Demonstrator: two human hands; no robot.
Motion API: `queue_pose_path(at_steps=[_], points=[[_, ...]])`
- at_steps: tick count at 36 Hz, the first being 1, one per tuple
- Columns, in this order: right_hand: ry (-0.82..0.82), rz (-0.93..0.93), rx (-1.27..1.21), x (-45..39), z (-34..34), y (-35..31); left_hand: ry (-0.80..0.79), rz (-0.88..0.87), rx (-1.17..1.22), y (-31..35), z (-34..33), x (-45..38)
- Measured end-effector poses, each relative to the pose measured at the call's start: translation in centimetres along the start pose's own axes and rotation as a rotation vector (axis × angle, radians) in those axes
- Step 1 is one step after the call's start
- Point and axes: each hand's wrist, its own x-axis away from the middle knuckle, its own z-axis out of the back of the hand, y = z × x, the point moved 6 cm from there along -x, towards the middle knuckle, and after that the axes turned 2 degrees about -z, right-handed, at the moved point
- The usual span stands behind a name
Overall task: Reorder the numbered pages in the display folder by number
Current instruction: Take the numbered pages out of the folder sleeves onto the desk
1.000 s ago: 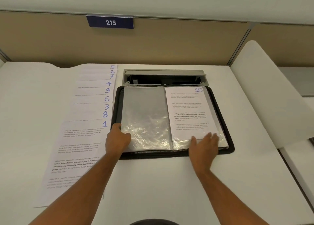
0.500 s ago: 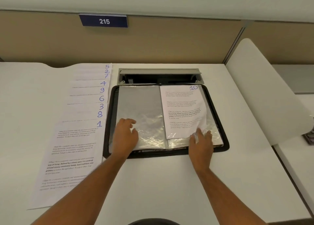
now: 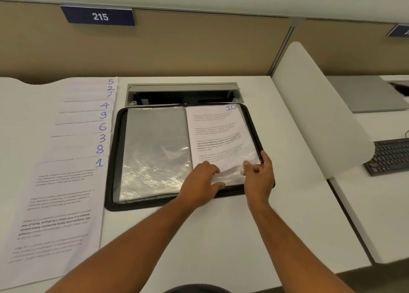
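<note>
Both hands, your left hand [image 3: 200,181] and right hand [image 3: 257,177], pinch page 10 [image 3: 215,135]; it may crease if you pull against the sleeve [image 3: 230,177].

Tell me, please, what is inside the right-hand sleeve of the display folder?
Page 10 sits in the sleeve, its near corner lifted by both hands. Anything beneath it is covered.

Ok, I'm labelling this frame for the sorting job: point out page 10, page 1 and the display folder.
page 10 [image 3: 215,133]: head view, middle of the printed sheet.
page 1 [image 3: 66,193]: head view, middle of the front sheet of the fanned row.
display folder [image 3: 115,142]: head view, black left rim.
</note>
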Motion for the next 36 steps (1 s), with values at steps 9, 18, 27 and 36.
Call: queue_pose_path(at_steps=[9, 18, 27, 36], points=[[-0.018, 0.031, 0.086, -0.5, 0.7, 0.6, 0.107, 0.011, -0.053, 0.8, 0.2, -1.4], [0.072, 0.707, 0.569, 2.0, 0.4, -1.0, 0.208, 0.093, 0.053, 0.0, 0.9, -1.4], [-0.521, 0.928, 0.765, 4.8, -6.8, 2.7, 0.205, 0.085, 0.086, 0.4, 1.6, -0.9], [-0.571, 0.895, 1.015, 4.5, -7.1, 3.8, 0.233, 0.137, 0.081, -1.5, 1.7, 0.9]])
